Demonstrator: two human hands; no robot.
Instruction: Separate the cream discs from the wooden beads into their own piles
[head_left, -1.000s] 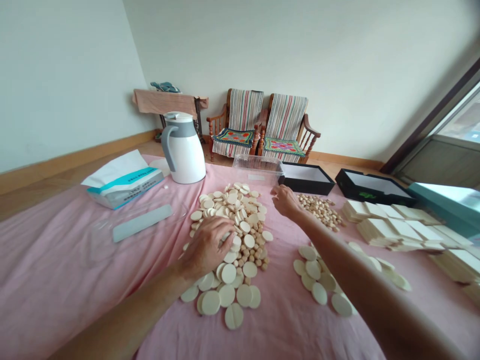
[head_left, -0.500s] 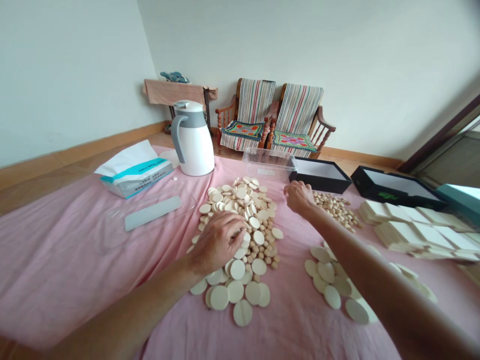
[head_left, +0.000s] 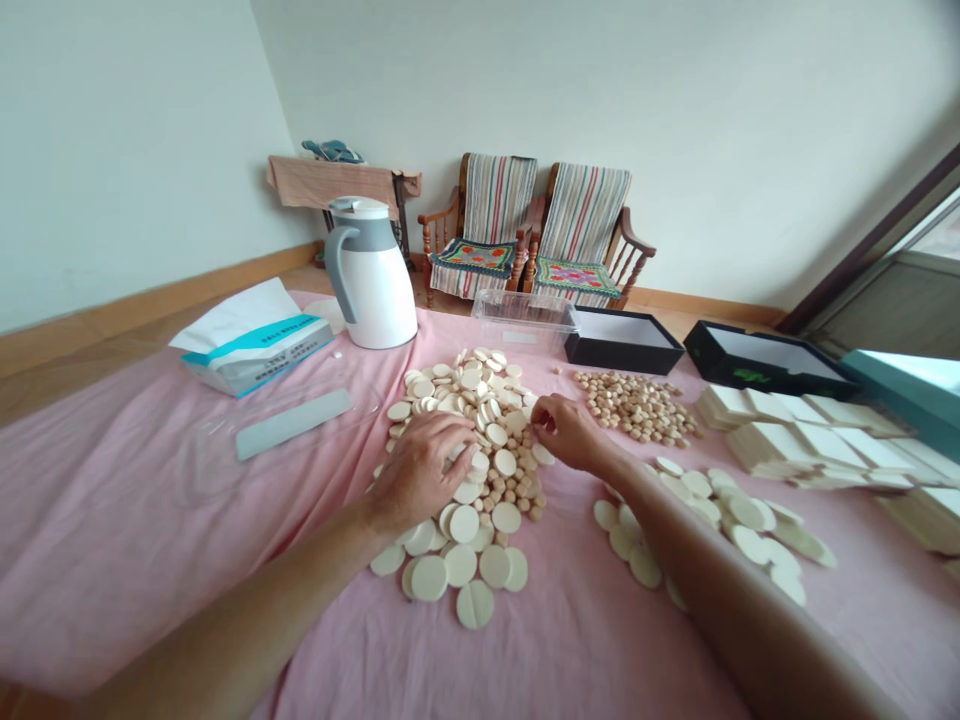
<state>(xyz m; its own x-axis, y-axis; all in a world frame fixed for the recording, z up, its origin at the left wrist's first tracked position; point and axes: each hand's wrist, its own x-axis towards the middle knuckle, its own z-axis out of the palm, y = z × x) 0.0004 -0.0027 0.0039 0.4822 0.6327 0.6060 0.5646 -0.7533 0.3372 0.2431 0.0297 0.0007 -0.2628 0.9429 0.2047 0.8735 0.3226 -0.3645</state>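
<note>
Cream discs (head_left: pixel 463 523) and small round pellets (head_left: pixel 514 490), matt and chalky, heaped mid-table on a pink cloth (head_left: pixel 150 530). Left hand (head_left: pixel 420 472) lies open, palm down on the heap; right hand (head_left: pixel 566 432) curls at its right edge, grip unclear. White vacuum jug (head_left: pixel 371 275) far left; striped wooden armchairs (head_left: pixel 499 195) beyond, against the wall.

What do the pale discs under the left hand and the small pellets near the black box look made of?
The discs look like dry pressed powder or pale wood: matte, even, no clear grain, one with a straight groove. The pellets seem similar but tanner, with a matte finish; they are too small to tell.
</note>
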